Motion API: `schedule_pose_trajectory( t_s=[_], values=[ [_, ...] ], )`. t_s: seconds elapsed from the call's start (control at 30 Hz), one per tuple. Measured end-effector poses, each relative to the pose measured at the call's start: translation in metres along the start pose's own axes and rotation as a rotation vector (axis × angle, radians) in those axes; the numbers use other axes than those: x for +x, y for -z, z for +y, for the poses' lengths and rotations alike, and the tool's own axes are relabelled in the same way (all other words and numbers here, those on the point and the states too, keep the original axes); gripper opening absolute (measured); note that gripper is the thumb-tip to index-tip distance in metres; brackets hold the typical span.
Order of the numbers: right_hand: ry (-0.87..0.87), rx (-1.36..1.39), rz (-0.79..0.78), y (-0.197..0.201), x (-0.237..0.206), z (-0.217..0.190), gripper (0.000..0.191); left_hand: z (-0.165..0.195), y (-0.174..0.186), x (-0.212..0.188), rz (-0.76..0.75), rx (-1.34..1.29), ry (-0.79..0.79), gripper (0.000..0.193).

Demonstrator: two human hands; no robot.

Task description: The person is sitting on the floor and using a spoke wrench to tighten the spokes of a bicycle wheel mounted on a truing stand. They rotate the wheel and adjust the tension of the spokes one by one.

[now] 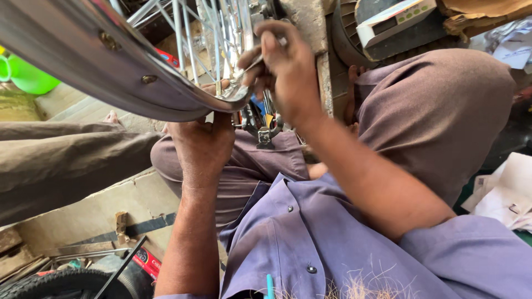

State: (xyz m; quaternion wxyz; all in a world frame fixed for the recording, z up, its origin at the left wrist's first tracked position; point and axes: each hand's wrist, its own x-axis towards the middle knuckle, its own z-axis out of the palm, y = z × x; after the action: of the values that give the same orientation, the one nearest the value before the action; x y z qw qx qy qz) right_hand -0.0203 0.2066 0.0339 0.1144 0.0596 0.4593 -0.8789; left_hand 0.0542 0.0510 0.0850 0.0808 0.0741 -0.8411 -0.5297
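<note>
A shiny, curved steel bicycle wheel rim [111, 61] sweeps from the upper left of the frame down to the centre, with thin silver wire spokes [191, 39] fanning up from it toward the top middle. The left hand [202, 144], just below the centre, is clenched around the rim's lower edge, fingers hooked over the metal. The right hand [285, 69], at upper centre, pinches a small metal spoke tool [249, 66] held against a spoke near the rim. The rim looks stiff and fairly light but awkward for its span, and its polished face is probably slippery; the curved edge where the left hand grips seems the surest hold, since the spokes look thin and likely to bend. A black rubber tyre [50, 282] lies on the floor at lower left, and a green plastic vessel [27, 75] sits at the far left.
</note>
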Motion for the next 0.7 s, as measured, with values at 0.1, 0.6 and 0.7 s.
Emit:
schedule_pose_trajectory(
  t_s=[0.1,0.6,0.7],
  values=[
    [-0.262,0.214,-0.28,0.013,0.042,-0.003,0.029,0.005,0.003,0.003,-0.005,0.087,0.005,0.025],
    [0.427,-0.08,-0.013,-0.016,-0.045,-0.01,0.024,-0.022,0.001,-0.008,-0.029,-0.068,-0.134,0.027],
    [0.509,-0.281,0.018,-0.023,-0.051,0.004,0.023,-0.024,0.0,-0.004,-0.043,-0.079,-0.159,0.029]
  ],
)
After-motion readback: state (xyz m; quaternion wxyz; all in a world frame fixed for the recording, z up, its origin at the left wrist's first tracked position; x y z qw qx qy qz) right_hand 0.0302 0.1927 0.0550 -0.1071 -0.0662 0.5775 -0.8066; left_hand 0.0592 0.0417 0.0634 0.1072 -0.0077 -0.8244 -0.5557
